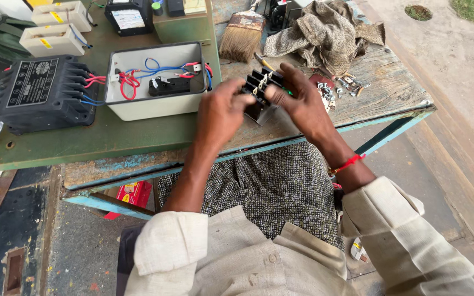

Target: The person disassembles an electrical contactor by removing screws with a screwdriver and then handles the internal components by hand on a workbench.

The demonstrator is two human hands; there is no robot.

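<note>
My left hand (221,112) and my right hand (298,101) together hold a small black electrical part with several pale terminals (260,87) just above the worn wooden table (390,93). Fingers of both hands wrap its sides, the right from above, the left from the near side. A metal plate shows under the part. An open pale box (154,107) with red and blue wires inside sits to the left of my left hand.
A large black electrical unit (39,93) lies at left on a green metal plate (111,140). A paintbrush (241,35), a crumpled cloth (325,33) and several loose screws (338,87) lie behind and right. Cream fuse blocks (53,38) stand far left. A red carton (134,193) lies under the table.
</note>
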